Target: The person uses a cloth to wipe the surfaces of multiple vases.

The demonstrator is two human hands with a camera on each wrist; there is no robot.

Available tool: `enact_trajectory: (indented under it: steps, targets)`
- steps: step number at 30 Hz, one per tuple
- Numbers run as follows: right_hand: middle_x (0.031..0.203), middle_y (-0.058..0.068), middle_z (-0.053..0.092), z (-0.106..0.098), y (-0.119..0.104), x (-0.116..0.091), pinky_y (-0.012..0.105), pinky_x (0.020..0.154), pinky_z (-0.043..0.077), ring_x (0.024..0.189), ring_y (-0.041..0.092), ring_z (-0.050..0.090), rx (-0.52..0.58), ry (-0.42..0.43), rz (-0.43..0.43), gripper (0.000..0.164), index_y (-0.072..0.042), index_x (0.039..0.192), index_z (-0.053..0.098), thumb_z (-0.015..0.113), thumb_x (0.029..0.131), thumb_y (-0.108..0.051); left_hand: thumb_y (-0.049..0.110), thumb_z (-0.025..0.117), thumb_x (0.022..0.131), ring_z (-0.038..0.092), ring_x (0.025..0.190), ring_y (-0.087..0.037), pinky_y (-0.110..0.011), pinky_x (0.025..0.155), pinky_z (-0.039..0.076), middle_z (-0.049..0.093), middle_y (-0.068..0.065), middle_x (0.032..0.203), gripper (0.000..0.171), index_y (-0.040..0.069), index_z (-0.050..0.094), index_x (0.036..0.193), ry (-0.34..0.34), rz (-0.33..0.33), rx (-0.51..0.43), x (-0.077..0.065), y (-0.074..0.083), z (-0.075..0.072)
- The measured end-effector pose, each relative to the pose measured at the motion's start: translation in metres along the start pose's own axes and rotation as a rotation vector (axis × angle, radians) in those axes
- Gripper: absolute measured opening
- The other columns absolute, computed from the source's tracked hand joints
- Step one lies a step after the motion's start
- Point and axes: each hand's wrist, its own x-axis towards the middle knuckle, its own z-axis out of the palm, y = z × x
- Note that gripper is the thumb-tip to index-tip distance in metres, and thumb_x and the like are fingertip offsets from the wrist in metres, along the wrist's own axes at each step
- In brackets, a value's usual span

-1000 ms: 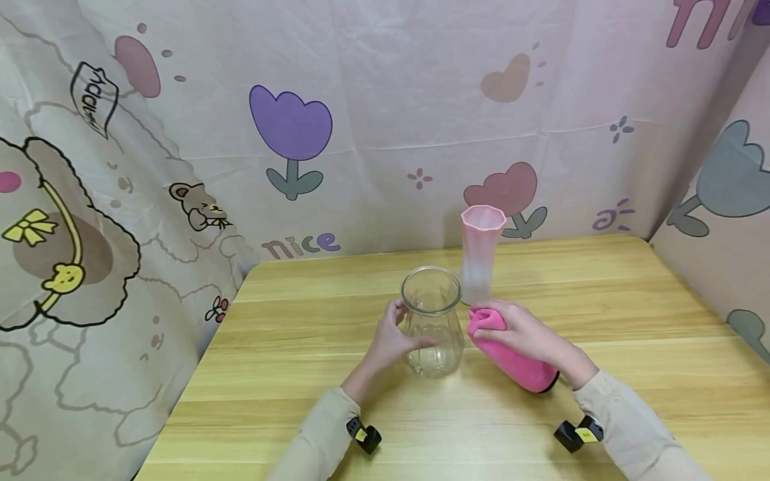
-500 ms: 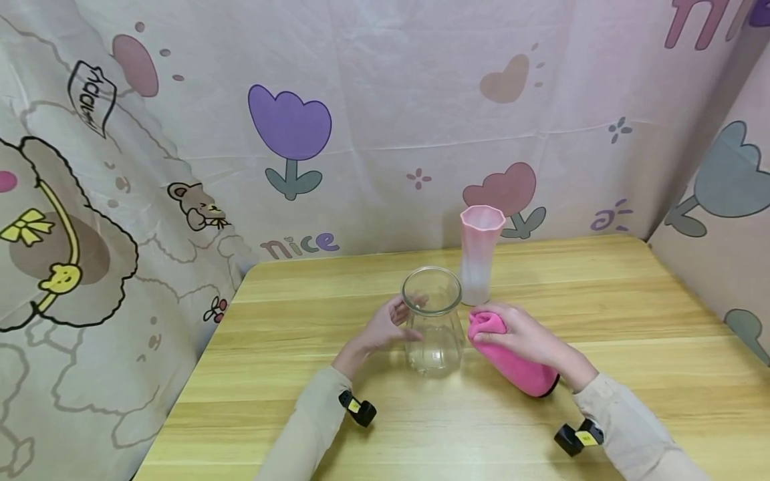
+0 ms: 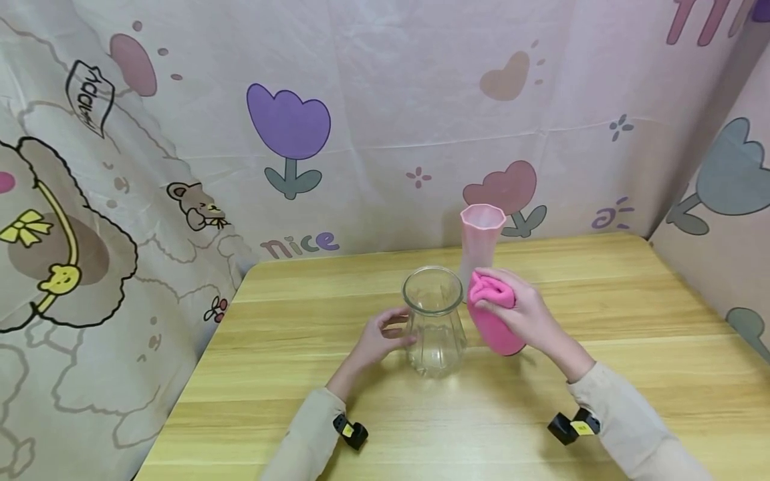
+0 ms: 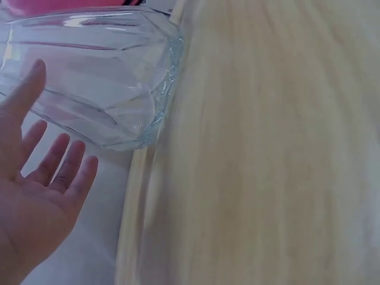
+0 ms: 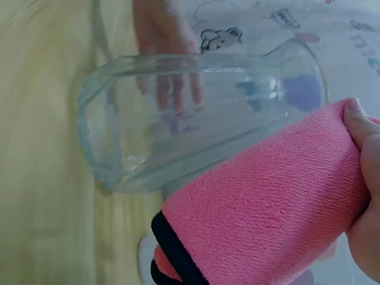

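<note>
A clear glass vase (image 3: 434, 334) stands upright on the table, its wide mouth facing up. On its left side is my left hand (image 3: 380, 337), fingers spread and relaxed. In the left wrist view the thumb of this left hand (image 4: 35, 196) overlaps the vase (image 4: 95, 77); whether it touches the glass I cannot tell. My right hand (image 3: 526, 310) grips the upper end of a folded pink towel (image 3: 496, 327) with a black edge, just right of the vase. The right wrist view shows the towel (image 5: 267, 202) hanging in front of part of the vase (image 5: 196, 113).
Behind the towel stands a tall pink-and-white vase (image 3: 478, 244) with a scalloped rim, its lower part partly hidden. The wooden table (image 3: 289, 321) ends at a patterned cloth backdrop (image 3: 385, 133) at the back and sides.
My right hand has lifted the towel upward, and the towel now hangs more upright. My left hand has drawn back slightly leftward, with its fingers looser around the glass vase's side.
</note>
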Motion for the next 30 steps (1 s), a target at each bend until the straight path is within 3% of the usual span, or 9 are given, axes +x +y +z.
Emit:
enact_trajectory:
  steps: [3,6,11,15,22,25,30]
  targets:
    - [0.117,0.016,0.058,0.005,-0.001,0.003,0.013,0.096,0.037,0.109,0.018,0.053,0.012,0.009,-0.058,0.052,0.001,0.119,0.056,0.073,0.07,0.001,-0.004,0.069,0.075,0.047,0.113,-0.04,-0.044,0.095,0.042,0.049,-0.026,0.123,0.053,-0.01,0.047,0.123,-0.019,-0.016,0.006,-0.002,0.004,0.001]
    - [0.118,0.017,0.057,0.012,0.003,0.001,0.013,0.096,0.036,0.11,0.024,0.052,0.033,0.011,-0.043,0.052,0.002,0.118,0.056,0.073,0.069,0.003,-0.003,0.069,0.075,0.047,0.113,-0.039,-0.04,0.094,0.044,0.048,-0.025,0.124,0.053,-0.009,0.047,0.123,-0.028,-0.032,0.006,-0.003,0.005,0.003]
    - [0.115,0.016,0.059,0.024,0.011,-0.007,0.032,0.093,0.045,0.106,0.029,0.055,0.026,-0.059,0.026,0.049,0.002,0.117,0.055,0.073,0.072,-0.003,-0.004,0.068,0.076,0.046,0.114,-0.04,-0.036,0.093,0.045,0.048,-0.026,0.124,0.051,-0.01,0.047,0.122,-0.023,-0.022,0.004,-0.003,0.005,0.004]
    - [0.108,0.014,0.061,0.028,0.017,-0.012,0.043,0.087,0.048,0.101,0.028,0.057,0.019,-0.16,0.093,0.044,0.002,0.115,0.056,0.072,0.075,-0.011,-0.006,0.067,0.076,0.045,0.114,-0.043,-0.038,0.093,0.045,0.047,-0.028,0.125,0.051,-0.012,0.046,0.122,-0.024,-0.003,0.0,-0.004,0.004,0.005]
    - [0.104,0.011,0.063,0.02,0.025,-0.016,0.04,0.08,0.049,0.095,0.025,0.058,-0.083,-0.431,0.128,0.046,0.001,0.118,0.056,0.068,0.08,-0.022,-0.007,0.067,0.076,0.044,0.115,-0.043,-0.042,0.095,0.043,0.045,-0.029,0.126,0.051,-0.013,0.046,0.122,-0.01,-0.001,-0.012,-0.005,0.005,0.006]
    - [0.105,0.011,0.063,0.015,0.021,-0.014,0.041,0.082,0.05,0.096,0.025,0.058,-0.051,-0.395,0.138,0.046,0.001,0.118,0.056,0.068,0.08,-0.022,-0.007,0.066,0.076,0.043,0.115,-0.043,-0.043,0.096,0.042,0.045,-0.029,0.127,0.051,-0.014,0.046,0.122,-0.02,0.0,-0.01,-0.005,0.004,0.006]
    - [0.093,0.0,0.063,0.016,0.012,-0.004,0.033,0.076,0.051,0.087,0.017,0.058,0.033,-0.317,0.136,0.029,-0.009,0.104,0.06,0.068,0.08,-0.023,-0.008,0.066,0.076,0.043,0.115,-0.042,-0.04,0.096,0.043,0.045,-0.028,0.126,0.051,-0.013,0.046,0.122,-0.013,-0.012,-0.02,-0.005,0.004,0.006]
